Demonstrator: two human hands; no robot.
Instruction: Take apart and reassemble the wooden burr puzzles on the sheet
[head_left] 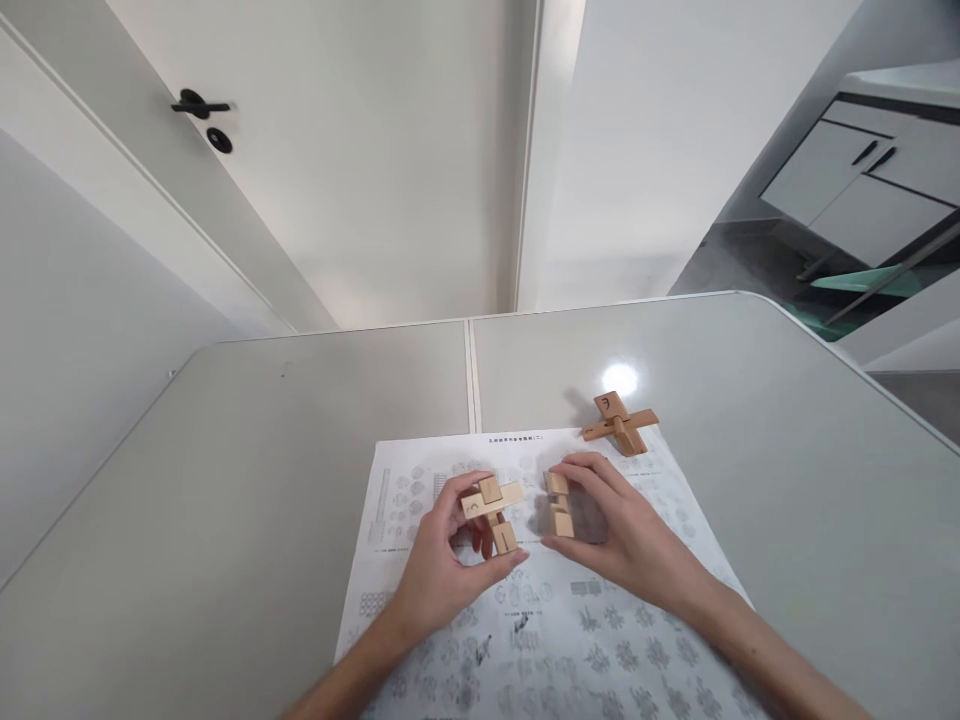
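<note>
My left hand [450,560] grips two light wooden puzzle pieces [501,510] set crosswise against each other, with a dark mark on one of them. Thumb and fingers press on their ends. A single notched wooden puzzle piece [559,505] sits upright between the thumb and fingers of my right hand [615,520], its notch facing left. A small gap separates what the two hands hold. Beyond my right hand, a darker cross-shaped wooden assembly [621,423] of joined pieces rests at the paper's top right edge.
Under my hands lies a white printed sheet [420,640] with rows of small puzzle drawings. It is spread on a grey table [225,500] with a seam [472,380] across it. A door [375,150] stands behind the table, and white cabinets [862,170] are at the right.
</note>
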